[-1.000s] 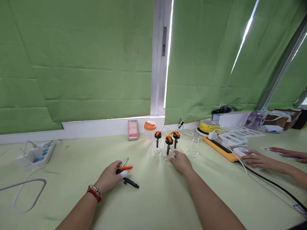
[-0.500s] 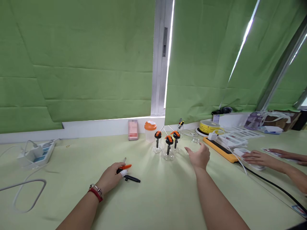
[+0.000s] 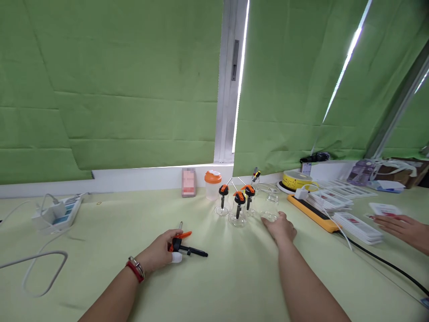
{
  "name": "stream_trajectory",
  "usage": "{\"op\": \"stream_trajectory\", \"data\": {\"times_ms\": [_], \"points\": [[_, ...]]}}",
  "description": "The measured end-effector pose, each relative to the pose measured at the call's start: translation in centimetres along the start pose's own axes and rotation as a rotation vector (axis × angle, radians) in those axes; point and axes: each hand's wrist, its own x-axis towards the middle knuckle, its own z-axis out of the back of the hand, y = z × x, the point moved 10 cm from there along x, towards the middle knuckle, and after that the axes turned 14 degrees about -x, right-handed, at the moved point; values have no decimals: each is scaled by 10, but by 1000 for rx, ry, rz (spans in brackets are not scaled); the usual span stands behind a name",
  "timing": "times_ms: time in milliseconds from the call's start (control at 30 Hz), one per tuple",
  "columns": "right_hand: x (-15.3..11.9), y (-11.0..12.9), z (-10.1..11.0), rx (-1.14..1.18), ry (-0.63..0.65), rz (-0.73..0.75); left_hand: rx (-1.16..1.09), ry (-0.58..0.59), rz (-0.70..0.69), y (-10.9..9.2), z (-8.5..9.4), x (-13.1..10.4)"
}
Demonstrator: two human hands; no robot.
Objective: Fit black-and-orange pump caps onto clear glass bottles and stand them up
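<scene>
My left hand (image 3: 160,253) is closed on an orange and black hand tool (image 3: 186,249) that lies on the pale green table (image 3: 234,277); one finger has a white wrap. My right hand (image 3: 281,228) lies further right, with its fingers around the base of a clear glass cup (image 3: 270,209). Just left of that cup stand three clear cups with orange and black tops (image 3: 238,208), close together.
A white power strip (image 3: 56,213) and a looped white cable (image 3: 36,268) lie at the left. An orange-lidded jar (image 3: 212,184) and a yellow roll (image 3: 296,179) stand by the green blinds. Card stacks (image 3: 355,222), a black cable (image 3: 385,264) and another person's hand (image 3: 402,226) are at right.
My right hand left the three capped cups, swung right and came down on the plain clear cup. My left hand turned the tool slightly. The other person's hand lifted off the cards.
</scene>
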Motion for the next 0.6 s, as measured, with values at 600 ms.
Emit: {"op": "stream_trajectory", "data": {"times_ms": [600], "points": [[1,-9,10,281,-83,-73,-143,99,14,-8,-21,-2]]}}
